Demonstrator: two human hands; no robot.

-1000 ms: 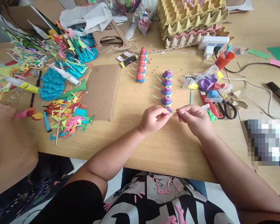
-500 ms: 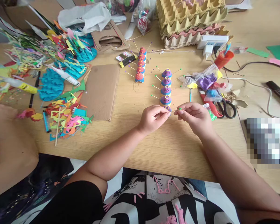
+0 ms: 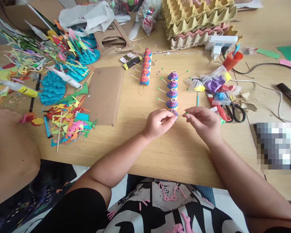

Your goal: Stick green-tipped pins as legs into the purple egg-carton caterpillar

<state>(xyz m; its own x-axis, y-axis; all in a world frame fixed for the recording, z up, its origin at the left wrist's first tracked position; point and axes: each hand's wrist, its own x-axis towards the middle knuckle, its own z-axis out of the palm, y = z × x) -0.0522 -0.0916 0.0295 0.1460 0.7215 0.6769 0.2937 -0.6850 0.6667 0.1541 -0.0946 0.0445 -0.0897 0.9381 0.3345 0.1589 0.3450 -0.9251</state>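
Observation:
A row of purple-and-blue egg-carton bumps (image 3: 172,93), with yellow rings on top and green-tipped sticks at the sides, stands in front of me. My left hand (image 3: 160,123) is closed at its nearest bump, thumb and index finger pressed together there and partly hiding it. Just to the right, my right hand (image 3: 203,124) pinches a thin stick with a green tip (image 3: 186,113). The stick's other end reaches my left fingertips; whether it enters the bump is hidden. Farther back stands a similar red-and-blue row (image 3: 145,67) with purple-tipped sticks.
A cardboard sheet (image 3: 104,97) and colourful paper scraps (image 3: 72,127) lie left, beside a co-worker's arm (image 3: 12,149). Black-handled scissors (image 3: 240,113), plastic bags (image 3: 214,84) and a red cup (image 3: 233,61) are right. Egg trays (image 3: 199,22) are stacked behind, near a power strip (image 3: 221,41).
Very little differs. Both hands keep their places at the nearest bump; the right fingers have shifted slightly around the green tip.

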